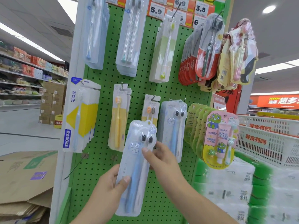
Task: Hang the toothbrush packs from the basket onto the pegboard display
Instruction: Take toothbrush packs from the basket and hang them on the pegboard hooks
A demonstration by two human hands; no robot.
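Left hand grips the lower edge of a clear twin toothbrush pack, thumb curled over its front; right hand pinches the same pack near the brush heads, thumb on the face, fingers behind. Pack held tilted in front of the green pegboard, its hang hole at top free of any hook, sitting just below and left of the matching stack already hung there. That stack shows the same dark-bristled blue and white brushes, so its hook is the likely target; judgement only. Pack must go up and to the right of where it is now to reach that hook. Other pegs around the matching stack are loaded: yellow single-brush packs to its left, a small orange-headed pair between them, green kids' sets to its right, red packs above right. One bare wire hook sticks out low, well left of the held pack. Progress: several packs of this kind appear placed, this one not yet on. White basket stands far right of the pegboard; its contents cannot be seen, so how many remain is unknown.
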